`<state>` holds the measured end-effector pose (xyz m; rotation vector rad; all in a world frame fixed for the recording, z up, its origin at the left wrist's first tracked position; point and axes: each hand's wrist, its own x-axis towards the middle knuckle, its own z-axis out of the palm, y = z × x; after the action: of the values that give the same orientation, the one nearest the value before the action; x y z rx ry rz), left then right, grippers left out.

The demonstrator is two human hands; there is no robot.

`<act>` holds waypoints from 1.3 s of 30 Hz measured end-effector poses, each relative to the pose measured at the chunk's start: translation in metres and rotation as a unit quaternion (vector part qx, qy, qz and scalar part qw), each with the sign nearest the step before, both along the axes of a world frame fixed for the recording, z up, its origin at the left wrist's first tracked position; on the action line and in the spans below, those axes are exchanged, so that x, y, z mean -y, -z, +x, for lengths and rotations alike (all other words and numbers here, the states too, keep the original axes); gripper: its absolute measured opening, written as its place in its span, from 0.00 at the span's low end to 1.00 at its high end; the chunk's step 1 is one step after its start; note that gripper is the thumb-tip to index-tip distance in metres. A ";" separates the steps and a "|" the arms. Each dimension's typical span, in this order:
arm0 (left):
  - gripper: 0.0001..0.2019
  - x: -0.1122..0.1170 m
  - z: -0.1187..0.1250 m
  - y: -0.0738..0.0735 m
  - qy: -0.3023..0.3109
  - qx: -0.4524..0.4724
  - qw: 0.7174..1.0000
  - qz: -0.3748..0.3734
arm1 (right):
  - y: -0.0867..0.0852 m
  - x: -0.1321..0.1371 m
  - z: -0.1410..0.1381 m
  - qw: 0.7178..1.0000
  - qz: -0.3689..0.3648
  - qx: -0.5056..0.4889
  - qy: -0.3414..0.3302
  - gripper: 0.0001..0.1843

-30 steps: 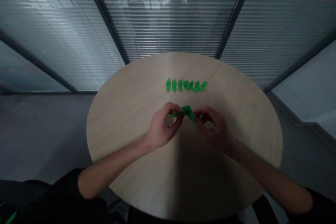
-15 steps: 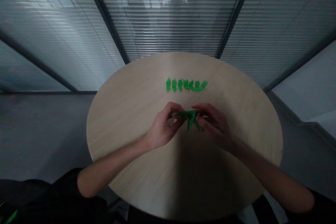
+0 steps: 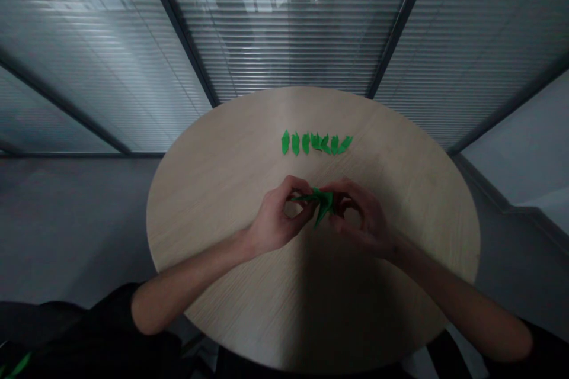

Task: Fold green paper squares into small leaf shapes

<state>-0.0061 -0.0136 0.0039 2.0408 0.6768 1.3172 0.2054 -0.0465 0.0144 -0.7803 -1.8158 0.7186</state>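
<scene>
Above the middle of the round table, a piece of folded green paper (image 3: 325, 204) with pointed flaps is held between both hands. My left hand (image 3: 280, 213) pinches its left side between thumb and fingers, and one thin point runs into the grip. On the other side, my right hand (image 3: 362, 216) is closed with thumb and fingertips on the paper's right part, hiding some of it. Farther back lie several small folded green paper pieces (image 3: 306, 143) in a row, apart from the hands.
The round wooden table (image 3: 213, 189) stands against a glass wall with blinds (image 3: 288, 53). My shadow falls over its near middle. Grey floor (image 3: 66, 219) shows at the left, and a bit of something green (image 3: 20, 364) appears in the lower left corner.
My right hand has closed in on the paper, its thumb and fingers now on the right flaps. A lower right point that showed before is now covered. My left hand keeps its pinch.
</scene>
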 end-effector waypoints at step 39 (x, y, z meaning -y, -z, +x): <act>0.09 0.004 -0.006 -0.001 0.031 -0.012 0.999 -0.013 | -0.001 0.004 -0.005 0.993 -0.047 -0.046 0.097 0.07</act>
<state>-0.0125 -0.0171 0.0054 2.0448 0.6326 1.2440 0.2004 -0.0506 0.0153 -0.9554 -1.6072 0.7036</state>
